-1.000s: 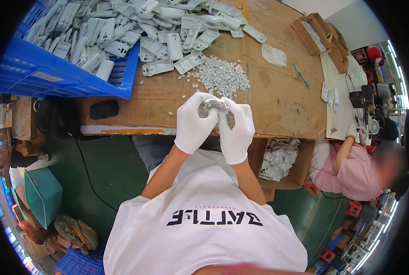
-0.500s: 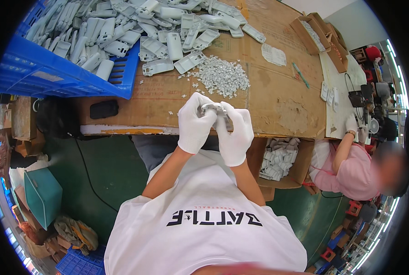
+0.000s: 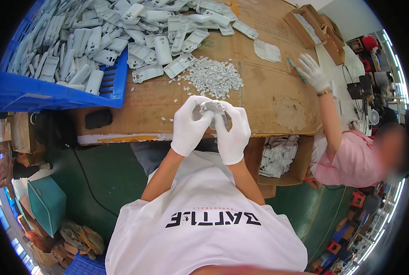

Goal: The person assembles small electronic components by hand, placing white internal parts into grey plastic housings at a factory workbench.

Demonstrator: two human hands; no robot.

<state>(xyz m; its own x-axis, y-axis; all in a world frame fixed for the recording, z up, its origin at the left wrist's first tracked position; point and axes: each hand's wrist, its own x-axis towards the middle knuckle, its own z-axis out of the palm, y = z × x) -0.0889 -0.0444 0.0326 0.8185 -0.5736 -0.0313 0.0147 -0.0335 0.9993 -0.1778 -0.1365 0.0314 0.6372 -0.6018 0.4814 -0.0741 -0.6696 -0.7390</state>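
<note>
Both of my hands wear white gloves and meet near the table's front edge. My left hand [image 3: 188, 128] and my right hand [image 3: 234, 133] are closed round a light grey plastic housing [image 3: 212, 108], gripping it from either side. Both thumbs press against it; its end faces away from me, and the gloves hide much of it. Just beyond my fingers lies a heap of small whitish plastic pieces [image 3: 216, 79]. Behind that heap, long grey plastic housings [image 3: 163, 50] of similar colour are piled, some hollow side up.
A blue crate [image 3: 44, 95] full of housings stands at the left, near a black pouch [image 3: 98, 118]. An open carton [image 3: 300, 169] of pale parts sits below the table edge. At the right, a co-worker's gloved hand [image 3: 313, 73] is over the table by a green pen [image 3: 296, 69].
The co-worker's arm has stretched forward, bringing a gloved hand beside the pen. Between my hands the housing has turned, showing more of its end. My view has shifted slightly.
</note>
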